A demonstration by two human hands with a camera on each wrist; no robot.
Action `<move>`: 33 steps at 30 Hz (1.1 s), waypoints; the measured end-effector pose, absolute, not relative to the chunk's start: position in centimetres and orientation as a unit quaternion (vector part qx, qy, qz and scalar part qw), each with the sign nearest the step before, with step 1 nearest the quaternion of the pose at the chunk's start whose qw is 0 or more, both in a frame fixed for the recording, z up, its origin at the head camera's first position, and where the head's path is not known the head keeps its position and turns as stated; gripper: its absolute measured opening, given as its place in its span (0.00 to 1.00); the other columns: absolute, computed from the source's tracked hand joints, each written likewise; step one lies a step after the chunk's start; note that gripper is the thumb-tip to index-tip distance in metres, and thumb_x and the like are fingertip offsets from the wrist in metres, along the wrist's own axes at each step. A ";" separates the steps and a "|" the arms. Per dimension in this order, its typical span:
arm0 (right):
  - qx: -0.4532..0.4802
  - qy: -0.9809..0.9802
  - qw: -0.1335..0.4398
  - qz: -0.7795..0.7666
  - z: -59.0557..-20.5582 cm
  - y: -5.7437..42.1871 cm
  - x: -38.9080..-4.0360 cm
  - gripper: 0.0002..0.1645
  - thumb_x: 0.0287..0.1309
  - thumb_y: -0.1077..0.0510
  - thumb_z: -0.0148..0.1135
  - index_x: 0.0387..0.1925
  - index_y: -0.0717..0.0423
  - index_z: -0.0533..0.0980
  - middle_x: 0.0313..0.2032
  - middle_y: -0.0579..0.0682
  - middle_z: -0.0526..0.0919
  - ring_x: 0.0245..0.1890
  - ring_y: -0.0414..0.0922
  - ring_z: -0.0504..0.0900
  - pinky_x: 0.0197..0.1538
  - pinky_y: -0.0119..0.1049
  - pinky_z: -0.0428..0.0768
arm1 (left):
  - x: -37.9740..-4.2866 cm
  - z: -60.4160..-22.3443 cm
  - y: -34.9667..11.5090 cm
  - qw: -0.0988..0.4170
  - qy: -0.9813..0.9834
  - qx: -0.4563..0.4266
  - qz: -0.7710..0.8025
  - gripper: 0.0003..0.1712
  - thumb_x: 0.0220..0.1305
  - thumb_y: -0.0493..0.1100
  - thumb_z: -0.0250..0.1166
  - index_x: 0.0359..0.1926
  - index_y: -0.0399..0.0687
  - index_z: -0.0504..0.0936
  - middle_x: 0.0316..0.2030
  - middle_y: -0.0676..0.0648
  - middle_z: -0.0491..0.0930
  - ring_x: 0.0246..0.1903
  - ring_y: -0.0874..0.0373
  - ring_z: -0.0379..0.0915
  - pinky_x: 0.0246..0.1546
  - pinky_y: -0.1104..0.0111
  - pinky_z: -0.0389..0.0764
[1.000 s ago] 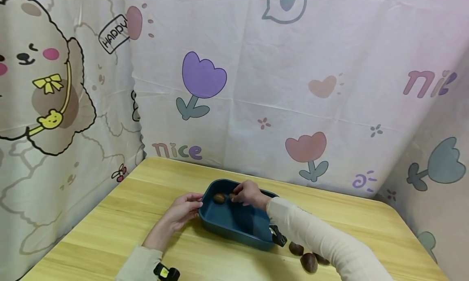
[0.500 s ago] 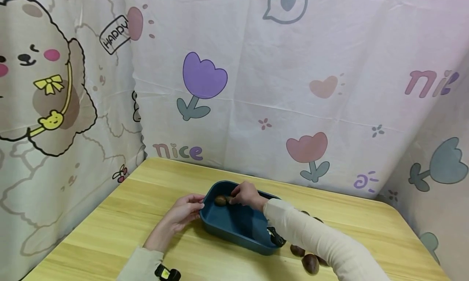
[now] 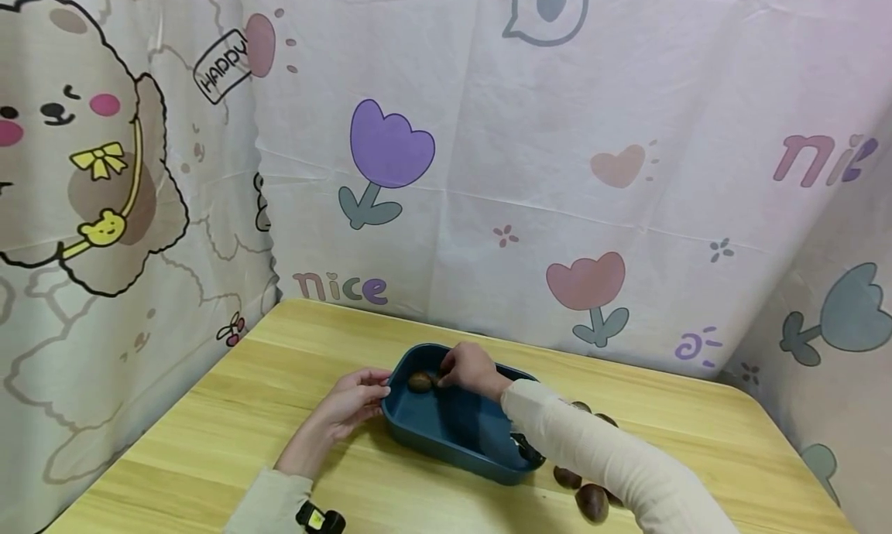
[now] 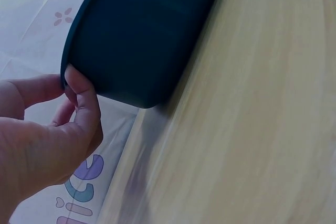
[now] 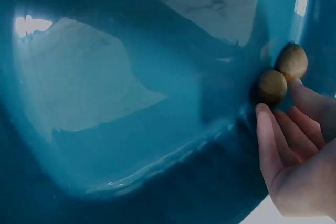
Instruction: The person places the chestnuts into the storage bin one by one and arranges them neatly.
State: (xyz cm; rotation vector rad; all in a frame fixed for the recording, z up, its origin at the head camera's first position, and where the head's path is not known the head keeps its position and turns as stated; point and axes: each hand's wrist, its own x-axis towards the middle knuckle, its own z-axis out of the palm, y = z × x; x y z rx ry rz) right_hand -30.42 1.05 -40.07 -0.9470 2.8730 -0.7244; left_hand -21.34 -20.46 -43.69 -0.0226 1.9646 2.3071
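A deep dark-blue plastic box (image 3: 453, 458) with rounded corners lies on the table. At its left end my left hand (image 3: 355, 402) holds the rim, with thumb and fingers bent at the edge, as the left wrist view shows. Inside the box is my right hand (image 3: 470, 371), reaching in over the far side. Two smooth brown chestnuts lie side by side there: one chestnut (image 5: 272, 87) is right at my spread right fingertips, and the other chestnut (image 5: 292, 61) is just beyond the thumb. In the head view, the left chestnut (image 3: 420, 381) shows fully, and the right hand mostly covers its neighbour.
Several more dark brown chestnuts (image 3: 592, 503) lie on the wooden table (image 3: 307, 348) to the right of the box, partly hidden by the right sleeve (image 3: 599, 441). A printed curtain (image 3: 488, 131) hangs behind the table and along both sides.
The right hand has brought its chestnut left and down against the other one in the box, and its fingers have spread slightly. The left hand keeps its hold on the rim.
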 end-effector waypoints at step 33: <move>-0.164 0.891 0.056 -0.419 -36.7 18.5 -25.7 0.21 0.56 0.63 0.67 0.50 0.70 0.78 0.41 0.60 0.84 0.40 0.50 0.83 0.42 0.46 0.81 | -21.7 -44.1 -20.8 0.106 0.643 0.030 0.758 0.23 0.69 0.31 0.53 0.61 0.23 0.61 0.42 0.46 0.72 0.35 0.58 0.73 0.36 0.67 0.77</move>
